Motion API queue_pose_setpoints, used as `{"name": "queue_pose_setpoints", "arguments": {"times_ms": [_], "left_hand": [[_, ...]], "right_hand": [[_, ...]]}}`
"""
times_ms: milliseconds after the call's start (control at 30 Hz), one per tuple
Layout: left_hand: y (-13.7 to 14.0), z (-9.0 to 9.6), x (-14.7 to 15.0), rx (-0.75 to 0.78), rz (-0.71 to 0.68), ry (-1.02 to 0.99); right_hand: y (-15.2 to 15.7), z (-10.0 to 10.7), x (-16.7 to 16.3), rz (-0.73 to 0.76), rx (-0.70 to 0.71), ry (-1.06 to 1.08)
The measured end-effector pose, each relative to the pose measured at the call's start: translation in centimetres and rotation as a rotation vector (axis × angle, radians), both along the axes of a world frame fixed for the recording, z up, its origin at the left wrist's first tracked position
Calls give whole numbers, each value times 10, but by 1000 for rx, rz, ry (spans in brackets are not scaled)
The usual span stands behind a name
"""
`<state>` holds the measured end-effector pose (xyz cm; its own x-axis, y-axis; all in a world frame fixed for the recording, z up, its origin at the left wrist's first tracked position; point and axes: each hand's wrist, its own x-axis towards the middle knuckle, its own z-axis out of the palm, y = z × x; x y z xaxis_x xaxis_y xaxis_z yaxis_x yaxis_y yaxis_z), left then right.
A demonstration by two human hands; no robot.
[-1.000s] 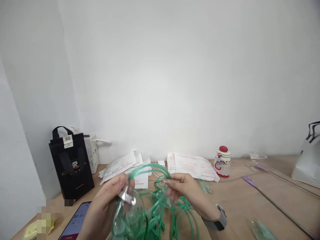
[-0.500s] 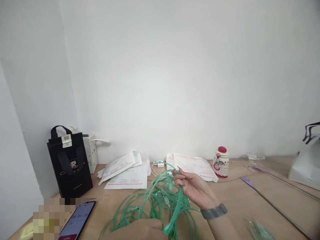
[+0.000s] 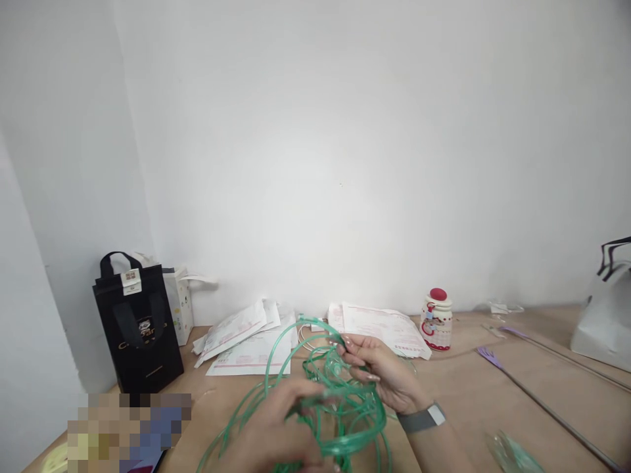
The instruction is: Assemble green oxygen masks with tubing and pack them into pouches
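Loops of clear green plastic tubing (image 3: 352, 443) are gathered between my two hands, above more tangled tubing on the table. My right hand (image 3: 377, 368), with a grey watch band on its wrist, is closed on the upper strands, pinching them between thumb and fingers. Lower and nearer to me, my left hand (image 3: 283, 427) is smeared by motion, its fingers bent around the tubing at the near side of the coil. A clear plastic piece (image 3: 335, 368) shows among the loops behind my right hand.
White printed packets (image 3: 251, 355) lie against the wall, with further packets (image 3: 379, 325) beside a red-topped jar (image 3: 436, 320). A black bag (image 3: 140, 328) stands left. Purple-ended rods (image 3: 537, 397) and a clear-green plastic item (image 3: 510, 452) lie right, near a white bag (image 3: 606, 322).
My left hand has risen and turned, its thumb and fingers now showing. The tubing bundle under my right hand has swung from hanging straight into a rounded loop bulging right.
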<state>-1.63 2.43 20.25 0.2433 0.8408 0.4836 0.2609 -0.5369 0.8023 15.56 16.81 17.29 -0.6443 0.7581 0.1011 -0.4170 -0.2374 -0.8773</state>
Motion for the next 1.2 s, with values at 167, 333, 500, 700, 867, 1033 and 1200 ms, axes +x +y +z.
{"name": "queue_pose_setpoints", "arguments": {"times_ms": [167, 333, 500, 700, 867, 1033, 1200], "left_hand": [[1, 9, -2, -50, 113, -759], [9, 13, -12, -362, 194, -990], [23, 8, -16, -286, 287, -1151], [32, 3, -21, -313, 275, -1187], [31, 5, -20, -320, 223, -1215], [30, 8, -19, -233, 267, -1214], [33, 7, -19, -176, 269, -1152]], "right_hand": [[-8, 19, 21, -270, 123, 15], [-17, 26, 30, -158, 103, 38], [-21, 18, 15, 45, -13, 125], [-28, 18, 2, 78, 139, 3], [-37, 20, 1, -23, 67, -66], [-39, 21, -4, -69, 140, -61], [-38, 21, -5, -11, 100, -76]]}}
